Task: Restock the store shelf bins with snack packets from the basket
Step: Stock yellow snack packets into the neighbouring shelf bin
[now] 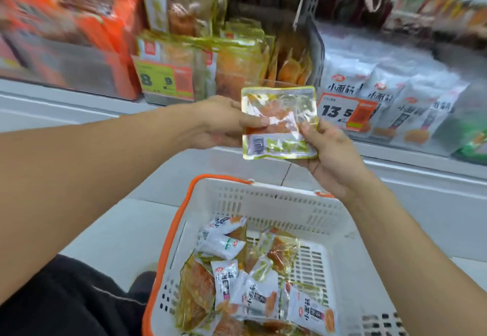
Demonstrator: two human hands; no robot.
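Before the shelf bins (184, 72), above the basket (263, 204), my hands, left (221, 122) and right (332, 151), arms extended, pinch one yellow-green packet (279, 122) by its sides.

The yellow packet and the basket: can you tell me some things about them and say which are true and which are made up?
1. Both hands hold the yellow packet. True: left hand, right hand.
2. The basket is empty. False: packets lie in it.
3. The basket has an orange rim. True.
4. The white packets on the shelf sit left of the yellow ones. False: they sit to the right.
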